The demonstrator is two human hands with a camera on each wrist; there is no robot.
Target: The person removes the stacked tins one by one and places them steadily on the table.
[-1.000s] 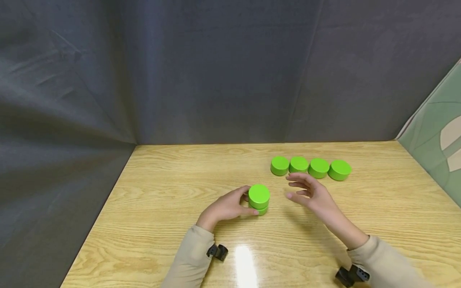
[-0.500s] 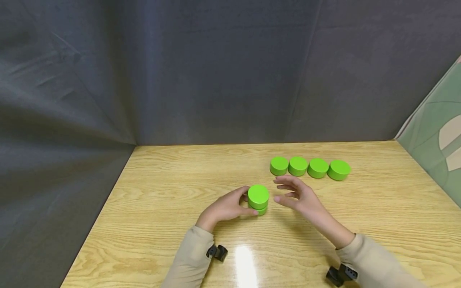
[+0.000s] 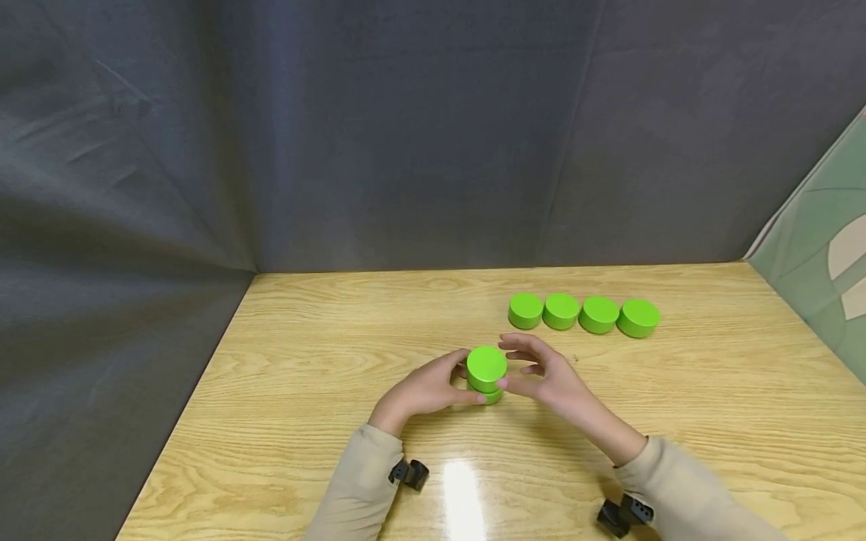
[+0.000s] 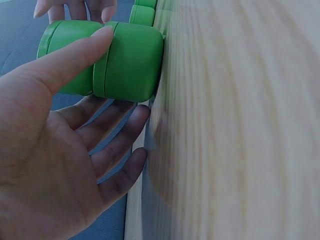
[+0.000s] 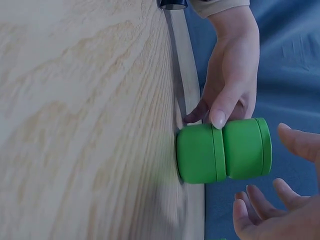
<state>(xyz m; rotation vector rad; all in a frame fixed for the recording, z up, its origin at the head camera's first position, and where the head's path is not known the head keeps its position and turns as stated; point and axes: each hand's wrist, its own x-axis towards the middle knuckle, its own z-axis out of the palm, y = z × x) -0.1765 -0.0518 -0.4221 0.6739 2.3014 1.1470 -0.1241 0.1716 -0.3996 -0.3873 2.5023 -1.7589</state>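
Two small round green tins with lid seams stand stacked on the wooden table, the upper tin on the lower tin. From the left, my left hand holds the lower one, its thumb pressing at the lid seam and its fingers round the far side. My right hand is at the right of the upper tin, thumb and fingers spread around it. In the right wrist view a gap shows between those fingertips and the tin. Part of the lower tin is hidden in the head view.
Several more green tins stand in a row further back and to the right on the table. Dark grey cloth hangs behind and at the left. A pale green patterned panel borders the right side.
My right hand has moved left, from beside the row of tins to the upper tin of the stack. The left hand and the stack have stayed in place.
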